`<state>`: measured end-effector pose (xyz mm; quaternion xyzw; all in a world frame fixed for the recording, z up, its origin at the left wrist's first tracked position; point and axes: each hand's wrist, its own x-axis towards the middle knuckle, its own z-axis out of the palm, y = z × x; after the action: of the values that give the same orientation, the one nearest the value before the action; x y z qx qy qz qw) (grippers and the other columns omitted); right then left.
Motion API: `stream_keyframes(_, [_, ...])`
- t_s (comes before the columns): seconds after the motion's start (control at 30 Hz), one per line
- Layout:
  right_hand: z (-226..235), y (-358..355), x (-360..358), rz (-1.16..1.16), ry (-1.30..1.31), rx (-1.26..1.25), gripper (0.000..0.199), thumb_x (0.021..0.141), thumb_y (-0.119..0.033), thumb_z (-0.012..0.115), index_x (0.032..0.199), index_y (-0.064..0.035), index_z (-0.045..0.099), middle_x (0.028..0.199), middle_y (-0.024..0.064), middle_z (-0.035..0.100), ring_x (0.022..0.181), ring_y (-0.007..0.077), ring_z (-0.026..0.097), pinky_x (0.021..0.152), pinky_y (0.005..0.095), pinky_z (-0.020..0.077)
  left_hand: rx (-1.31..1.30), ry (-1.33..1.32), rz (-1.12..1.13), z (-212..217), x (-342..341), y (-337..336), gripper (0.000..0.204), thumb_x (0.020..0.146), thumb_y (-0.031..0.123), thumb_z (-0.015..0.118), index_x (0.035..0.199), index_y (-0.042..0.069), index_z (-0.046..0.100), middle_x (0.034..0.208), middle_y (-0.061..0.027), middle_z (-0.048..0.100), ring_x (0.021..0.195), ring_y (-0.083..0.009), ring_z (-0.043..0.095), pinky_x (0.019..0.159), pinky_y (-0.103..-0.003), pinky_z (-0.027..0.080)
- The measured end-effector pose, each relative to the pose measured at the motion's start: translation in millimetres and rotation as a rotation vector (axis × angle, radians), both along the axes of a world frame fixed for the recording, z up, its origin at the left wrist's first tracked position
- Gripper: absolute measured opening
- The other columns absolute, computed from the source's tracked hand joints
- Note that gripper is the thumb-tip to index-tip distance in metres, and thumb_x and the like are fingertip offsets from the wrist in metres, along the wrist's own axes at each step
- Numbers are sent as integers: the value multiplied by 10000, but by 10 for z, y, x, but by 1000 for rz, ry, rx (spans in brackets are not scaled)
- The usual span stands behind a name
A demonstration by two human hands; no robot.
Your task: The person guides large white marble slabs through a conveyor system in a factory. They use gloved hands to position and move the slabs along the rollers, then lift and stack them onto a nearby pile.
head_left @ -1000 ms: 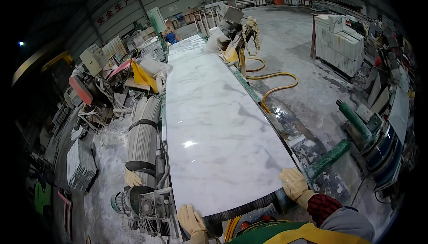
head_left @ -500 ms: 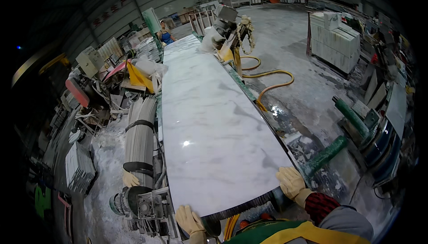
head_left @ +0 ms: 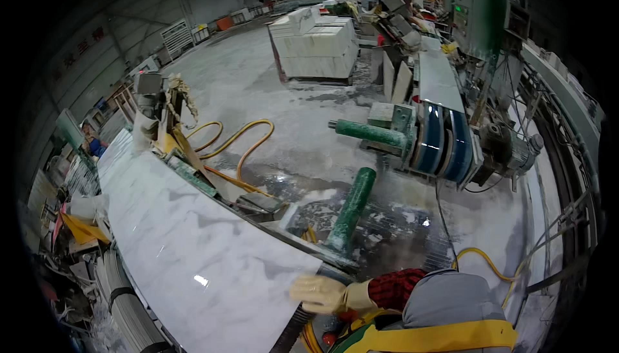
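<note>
A long, glossy white marble slab (head_left: pixel 219 256) with grey veins runs from near my body towards the far left. At the slab's near right corner lies my right hand (head_left: pixel 321 294), in a cream work glove below a red and black checked cuff. Its fingers stretch over the slab's top surface, and the thumb cannot be made out. A dark, bristly strip (head_left: pixel 293 328) shows beneath the slab's near edge. My left hand is out of the picture.
A green roller (head_left: pixel 351 211) juts out beside the slab. Another machine with blue belts (head_left: pixel 445 143) stands to the right. Yellow hoses (head_left: pixel 248 153) lie on the wet floor. White stone blocks (head_left: pixel 316 47) are stacked farther back; a person in blue (head_left: pixel 95 145) stands far left.
The view has swung to the right, so the slab now sits further left. My left hand, earlier on the slab's near left corner, has left the picture. My right hand stays at its corner.
</note>
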<state>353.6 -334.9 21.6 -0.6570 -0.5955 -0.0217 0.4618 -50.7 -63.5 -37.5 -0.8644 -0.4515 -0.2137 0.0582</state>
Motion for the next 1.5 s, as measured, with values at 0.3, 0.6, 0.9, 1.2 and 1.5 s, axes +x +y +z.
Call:
stream_keyframes(0.3, [-1630, 1019, -1480, 504, 1958, -337, 717, 1072, -558, 759, 1573, -59, 641, 1348, 42, 757, 1162, 193, 723, 1054, 334, 552, -108, 140, -294, 118, -22, 48, 538, 1146, 319, 634, 1604, 37, 631, 1648, -307, 576, 1575, -462, 502, 1329, -577, 374])
stream_keyframes(0.6, [-766, 1501, -1709, -463, 2079, -65, 511, 1051, -348, 846, 1274, 93, 714, 1143, 225, 769, 943, 307, 780, 805, 405, 672, -296, -59, -446, 638, 311, -335, 547, 1060, 212, 707, 1567, 32, 609, 1638, -329, 549, 1499, -579, 483, 1295, -652, 327])
stream_keyframes(0.9, [-127, -29, -2217, -397, 2057, -185, 562, 1113, -353, 776, 1448, 56, 586, 1377, 121, 681, 1231, 250, 704, 1126, 409, 592, -337, -70, -594, 607, 276, -36, 700, 1016, 343, 773, 1629, 70, 575, 1689, -293, 519, 1562, -548, 446, 1344, -631, 280])
stream_keyframes(1.2, [-1599, -427, -2366, -351, 2093, -397, 532, 1157, -369, 696, 1579, -79, 550, 1524, 157, 618, 1346, 350, 673, 1191, 509, 585, -745, 736, -661, 1118, 1316, 922, 652, 1143, 404, 609, 1648, 0, 525, 1233, -217, 788, 1067, -324, 762, 1051, -426, 594])
stream_keyframes(1.5, [-904, -524, -2328, -284, 2234, -319, 462, 1137, -318, 734, 1509, -84, 592, 1458, 114, 682, 1345, 305, 684, 1131, 433, 642, -897, 205, -403, 1792, 886, 55, 348, 1009, 353, 850, 1054, 17, 771, 810, -69, 732, 717, -183, 653, 658, -358, 513])
